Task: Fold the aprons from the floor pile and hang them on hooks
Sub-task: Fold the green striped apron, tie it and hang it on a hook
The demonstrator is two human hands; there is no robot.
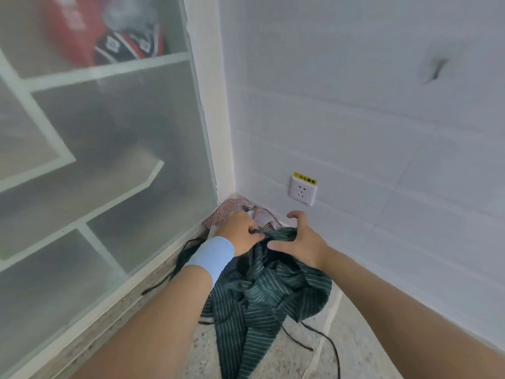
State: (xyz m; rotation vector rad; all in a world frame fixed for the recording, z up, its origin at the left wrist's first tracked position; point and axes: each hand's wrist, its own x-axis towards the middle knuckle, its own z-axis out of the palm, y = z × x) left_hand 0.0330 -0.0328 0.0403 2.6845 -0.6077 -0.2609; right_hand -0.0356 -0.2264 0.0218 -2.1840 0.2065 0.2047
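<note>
A dark green striped apron (262,294) lies bunched on the floor in the room's corner, its black ties trailing left and right. My left hand (240,232), with a light blue wristband, pinches the apron's top edge. Beside it my right hand (297,242) holds the same edge under its thumb, the fingers spread above the cloth. Behind both hands a red and white checked apron (226,213) lies crumpled against the corner, partly hidden by my left hand.
A frosted glass cabinet (109,160) with white shelves stands on the left. The white tiled wall on the right carries a power socket (302,190) with a yellow warning label. The floor (360,346) is speckled stone.
</note>
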